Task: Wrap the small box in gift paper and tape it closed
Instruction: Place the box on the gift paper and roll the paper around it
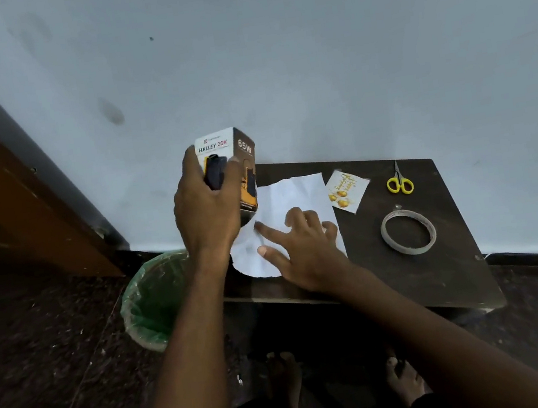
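The small box, a printed carton reading "HALLEY 20K" on its white top panel and "65W" on a dark side, is lifted off the table in my left hand; it sits tilted above the table's far left corner, over the left edge of the paper. Taking the scene from largest to smallest: a pale, scuffed wall fills the background, with a wooden door at the left and dark speckled floor below. A low, dark wooden table stands against the wall. Beside its left end is a round bin lined with green plastic. On the table's left half lies a white sheet of gift paper, creased and unevenly cut. My left fingers and thumb are curled around the box, gripping it from its near side. My right hand rests on the paper with fingers spread and mostly straight, the index finger pointing toward the box, holding nothing. To the right of the paper lie a roll of tape flat on the table, a small square card with gold balloons and lettering, and yellow-handled scissors near the wall. My bare feet show below the table's front edge.
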The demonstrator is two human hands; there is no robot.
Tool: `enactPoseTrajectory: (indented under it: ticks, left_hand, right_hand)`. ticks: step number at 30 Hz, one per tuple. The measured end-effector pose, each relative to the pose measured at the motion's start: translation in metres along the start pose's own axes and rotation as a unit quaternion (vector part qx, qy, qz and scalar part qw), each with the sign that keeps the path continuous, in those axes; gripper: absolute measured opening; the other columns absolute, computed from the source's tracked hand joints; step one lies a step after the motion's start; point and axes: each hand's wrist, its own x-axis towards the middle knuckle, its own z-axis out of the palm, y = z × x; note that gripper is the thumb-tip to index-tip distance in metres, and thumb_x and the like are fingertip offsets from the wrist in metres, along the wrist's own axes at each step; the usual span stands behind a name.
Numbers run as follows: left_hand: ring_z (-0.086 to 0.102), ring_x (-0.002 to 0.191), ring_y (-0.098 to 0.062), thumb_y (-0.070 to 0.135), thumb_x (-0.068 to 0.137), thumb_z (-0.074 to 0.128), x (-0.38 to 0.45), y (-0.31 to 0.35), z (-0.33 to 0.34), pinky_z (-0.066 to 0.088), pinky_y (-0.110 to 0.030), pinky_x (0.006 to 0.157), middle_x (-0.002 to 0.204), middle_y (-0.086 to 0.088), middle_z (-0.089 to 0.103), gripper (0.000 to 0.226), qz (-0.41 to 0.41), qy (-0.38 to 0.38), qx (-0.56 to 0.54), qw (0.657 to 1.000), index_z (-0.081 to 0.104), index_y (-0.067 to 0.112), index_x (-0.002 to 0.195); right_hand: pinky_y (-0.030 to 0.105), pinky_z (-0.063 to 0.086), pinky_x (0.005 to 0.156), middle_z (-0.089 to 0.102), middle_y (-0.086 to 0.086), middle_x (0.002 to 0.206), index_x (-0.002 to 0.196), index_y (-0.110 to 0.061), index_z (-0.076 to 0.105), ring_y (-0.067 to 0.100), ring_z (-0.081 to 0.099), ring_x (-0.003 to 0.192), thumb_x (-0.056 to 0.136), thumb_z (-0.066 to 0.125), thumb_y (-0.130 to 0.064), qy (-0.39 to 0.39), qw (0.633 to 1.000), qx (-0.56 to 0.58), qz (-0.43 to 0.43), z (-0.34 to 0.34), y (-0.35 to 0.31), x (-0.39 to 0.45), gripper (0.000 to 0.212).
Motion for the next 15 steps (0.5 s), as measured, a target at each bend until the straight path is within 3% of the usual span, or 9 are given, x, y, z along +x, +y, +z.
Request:
enactPoseTrajectory:
  ticks: [3,5,9,12,15]
  left_hand:
    - [0.066,0.115,-0.017,0.065,0.089,0.055,0.0,0.004,0.0,0.056,-0.042,0.094,0.126,0.013,0.072,0.067,0.08,-0.009,0.054,0.995,0.049,0.034,0.148]
    - [0.067,0.11,-0.015,0.068,0.089,0.055,-0.002,0.008,0.0,0.057,-0.04,0.09,0.122,0.014,0.072,0.07,0.113,-0.017,0.075,0.991,0.048,0.033,0.149]
    - [0.066,0.119,-0.016,0.068,0.089,0.057,-0.002,0.01,-0.005,0.057,-0.041,0.098,0.133,0.01,0.071,0.078,0.116,0.037,0.052,0.991,0.045,0.03,0.156]
    - [0.065,0.124,-0.019,0.069,0.089,0.056,0.006,0.008,-0.011,0.057,-0.045,0.1,0.14,0.006,0.068,0.082,0.099,0.063,0.033,0.993,0.044,0.027,0.158]
    - [0.066,0.12,-0.018,0.07,0.089,0.057,0.004,0.008,-0.012,0.057,-0.043,0.097,0.135,0.007,0.07,0.08,0.117,0.049,0.058,0.99,0.045,0.027,0.157]
  right_hand:
    - [0.065,0.024,0.117,0.033,0.008,0.153,0.159,-0.051,0.025,0.03,0.031,0.143,0.101,0.036,-0.07,0.012,0.999,-0.031,0.003,-0.001,0.001,-0.001,0.062]
    - [0.058,0.027,0.119,0.034,0.009,0.153,0.159,-0.045,0.03,0.031,0.033,0.142,0.101,0.046,-0.064,0.027,0.999,-0.03,-0.01,-0.002,0.001,-0.003,0.063]
    - [0.04,0.033,0.121,0.03,0.004,0.164,0.157,-0.021,0.037,0.025,0.033,0.149,0.097,0.07,-0.039,0.005,0.995,0.093,-0.035,-0.009,-0.004,0.003,0.071]
    - [0.041,0.036,0.118,0.041,0.004,0.159,0.151,-0.017,0.044,0.023,0.04,0.143,0.101,0.063,-0.043,-0.031,0.997,0.061,-0.035,-0.012,-0.005,0.007,0.059]
    - [0.047,0.038,0.111,0.042,0.004,0.152,0.152,-0.027,0.045,0.025,0.041,0.137,0.106,0.045,-0.053,-0.006,0.998,-0.017,-0.057,-0.011,-0.005,0.005,0.053]
